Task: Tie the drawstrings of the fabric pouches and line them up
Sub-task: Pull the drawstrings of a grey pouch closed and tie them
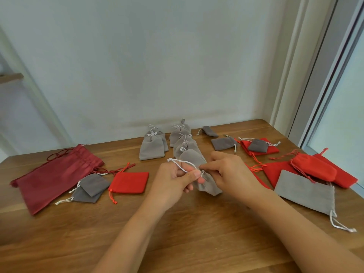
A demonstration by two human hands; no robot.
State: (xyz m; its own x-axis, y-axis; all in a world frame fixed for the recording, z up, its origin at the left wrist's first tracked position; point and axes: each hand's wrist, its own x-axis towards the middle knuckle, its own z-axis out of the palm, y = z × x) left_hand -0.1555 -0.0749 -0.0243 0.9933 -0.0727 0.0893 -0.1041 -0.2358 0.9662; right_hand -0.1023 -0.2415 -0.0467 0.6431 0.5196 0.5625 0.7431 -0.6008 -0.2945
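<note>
Left hand [173, 180] gripping white cord drawstring [183, 164] of small light-grey fabric pouch [209, 186], thumb pressing cord. Right hand [228, 170] pinching pouch neck. Tied light-grey pouches [185, 143] lying in two rows behind, on brown wooden table [177, 233]. Large dark-red drawstring bag [53, 178] lying far left; flat bright-red pouch [129, 182] lying beside it.

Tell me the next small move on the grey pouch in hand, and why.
Probably pull the white drawstring through to snug the knot: the left hand holds its loop, the right hand pinches the cord at the neck of the grey pouch, and no bow shows yet, unlike the tied pouches lined up behind.
</note>
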